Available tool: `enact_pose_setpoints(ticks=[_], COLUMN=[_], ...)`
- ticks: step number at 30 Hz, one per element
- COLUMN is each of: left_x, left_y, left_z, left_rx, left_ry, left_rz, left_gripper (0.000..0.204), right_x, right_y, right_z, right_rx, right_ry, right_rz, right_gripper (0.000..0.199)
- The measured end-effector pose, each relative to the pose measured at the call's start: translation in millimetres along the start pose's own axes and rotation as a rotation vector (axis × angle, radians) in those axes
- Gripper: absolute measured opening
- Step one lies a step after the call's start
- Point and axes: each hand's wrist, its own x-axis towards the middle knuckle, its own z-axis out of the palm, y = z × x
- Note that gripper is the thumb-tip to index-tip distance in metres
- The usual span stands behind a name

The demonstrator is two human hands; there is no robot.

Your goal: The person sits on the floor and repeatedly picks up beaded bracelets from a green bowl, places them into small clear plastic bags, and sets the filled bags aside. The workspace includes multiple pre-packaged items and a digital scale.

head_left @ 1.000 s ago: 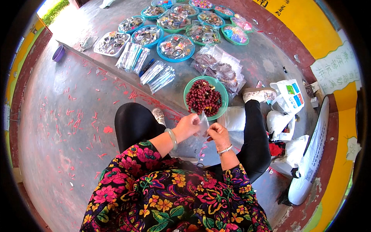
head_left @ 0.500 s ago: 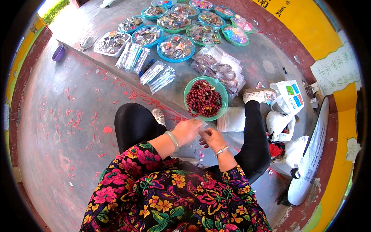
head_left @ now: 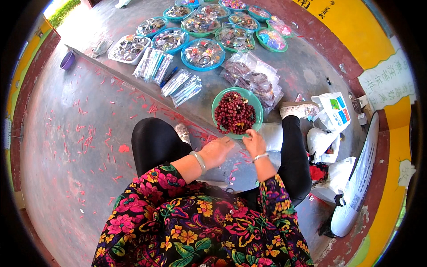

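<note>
A green plastic bowl (head_left: 259, 105) heaped with dark red beaded bracelets (head_left: 234, 113) stands on the floor in front of me. My left hand (head_left: 216, 151), a pale bangle at its wrist, is closed on a small clear plastic bag (head_left: 233, 150) just below the bowl. Beside it, at the bowl's near right rim, is my right hand (head_left: 255, 143). Its fingers are bent, with index finger and thumb apart near the lowest beads; nothing shows between them. Whether the fingertips touch the beads is hard to see.
Beyond the bowl lie bagged dark bracelets (head_left: 255, 82) and bundles of wrapped pens (head_left: 182, 88). Several basins of packaged goods (head_left: 203, 54) stand farther off. A stack of clear bags (head_left: 271, 135) lies by my right leg, with white carrier bags (head_left: 331, 111) beyond it.
My right hand has left the small plastic bag and moved up and right to the bowl's rim. My left hand stays almost in place with the bag.
</note>
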Motion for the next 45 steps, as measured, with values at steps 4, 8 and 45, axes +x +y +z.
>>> enact_pose_setpoints(ticks=[4, 8, 45], left_x=[2.7, 4.1, 5.8], left_y=[-3.2, -15.5, -17.4], left_z=[-2.2, 5.5, 1.7], left_rx=[-0.084, -0.085, -0.203], left_ry=[0.051, 0.157, 0.108], left_rz=[0.01, 0.037, -0.206], left_gripper=[0.017, 0.019, 0.015], right_x=[48.4, 75.3, -34.4], right_y=[29.8, 37.3, -24.6], right_z=[15.7, 27.5, -56.2], right_rx=[-0.164, -0.262, 0.574], right_ry=[-0.03, -0.078, -0.308], right_rz=[-0.074, 0.001, -0.327], right_gripper=[0.046, 0.047, 0.027])
